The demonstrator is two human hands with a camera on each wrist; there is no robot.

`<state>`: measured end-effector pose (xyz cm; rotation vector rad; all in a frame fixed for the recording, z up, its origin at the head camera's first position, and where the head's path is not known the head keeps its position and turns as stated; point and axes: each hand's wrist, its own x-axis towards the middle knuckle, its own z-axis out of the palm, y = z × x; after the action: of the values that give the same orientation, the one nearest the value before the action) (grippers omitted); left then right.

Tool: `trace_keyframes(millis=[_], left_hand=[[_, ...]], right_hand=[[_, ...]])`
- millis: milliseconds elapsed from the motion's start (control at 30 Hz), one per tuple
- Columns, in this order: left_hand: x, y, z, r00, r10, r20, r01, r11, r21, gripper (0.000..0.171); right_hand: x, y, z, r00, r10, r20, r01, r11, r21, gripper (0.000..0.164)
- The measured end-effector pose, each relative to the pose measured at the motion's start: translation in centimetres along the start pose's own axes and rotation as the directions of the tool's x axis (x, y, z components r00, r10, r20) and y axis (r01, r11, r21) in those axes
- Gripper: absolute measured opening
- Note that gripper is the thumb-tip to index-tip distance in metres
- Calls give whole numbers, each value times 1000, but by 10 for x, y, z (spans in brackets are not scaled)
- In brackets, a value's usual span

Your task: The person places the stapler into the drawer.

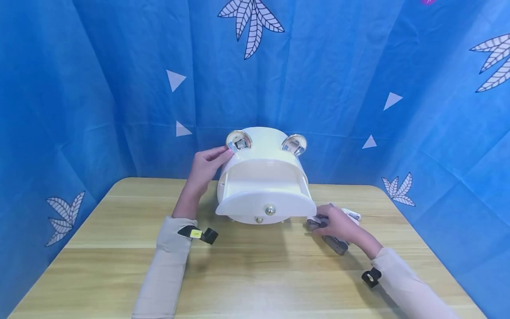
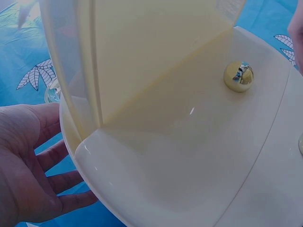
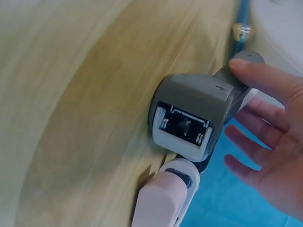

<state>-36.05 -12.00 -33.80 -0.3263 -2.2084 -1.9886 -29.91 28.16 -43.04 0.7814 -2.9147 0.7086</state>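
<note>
Blue fabric backdrop (image 1: 255, 97), printed with white leaves and triangles, behind a pale wood-grain table (image 1: 259, 274). At the far middle, a glossy white rounded box (image 1: 260, 144) with two gold-rimmed mirrored discs (image 1: 238, 139), its white curved-front drawer (image 1: 243, 203) pulled open. At the box's left side, left hand (image 1: 205, 169), fingers extended and relaxed. Just right of the box, right hand (image 1: 338, 223) gripping a grey plastic handheld tool (image 3: 194, 87) by the handle, near a rounded pink-and-white object (image 3: 161, 201).
</note>
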Motion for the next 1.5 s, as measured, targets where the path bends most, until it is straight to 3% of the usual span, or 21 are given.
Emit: trace_keyframes(millis=[200,433,533,667,833,967,1233,1500], left_hand=[[0,0,0,1000,15,-1,-15,1000,-18,46],[-1,1,-1,1000,18,-4,-19,1000,-11,46],[-2,1,-2,1000,7,-11,-7,1000,-3,46],[-2,-1,-3,1000,0,-13,0,1000,0,46],[-2,-3,-4,1000,11,-12,-11,1000,-13,45],[-2,-3,-4,1000,7,-10,-7,1000,-12,46],[-3,-4,-3,1000,6,-13,-6,1000,-11,44],[-4,-1,0,1000,-2,-1,2,1000,-18,44]], right_hand=[[-5,0,-8,995,83,-50,-74,985,157,41],[-9,-5,-26,984,170,-50,-134,898,419,49],[-10,-12,-40,975,212,-59,-161,872,462,52],[-10,-27,-65,970,217,-110,-140,867,478,51],[-2,-57,-99,967,188,-172,-95,893,440,49],[12,-86,-123,975,135,-177,-59,924,379,50],[45,-153,-152,997,-44,-63,56,975,215,51],[78,-196,-151,984,-165,74,161,986,49,46]])
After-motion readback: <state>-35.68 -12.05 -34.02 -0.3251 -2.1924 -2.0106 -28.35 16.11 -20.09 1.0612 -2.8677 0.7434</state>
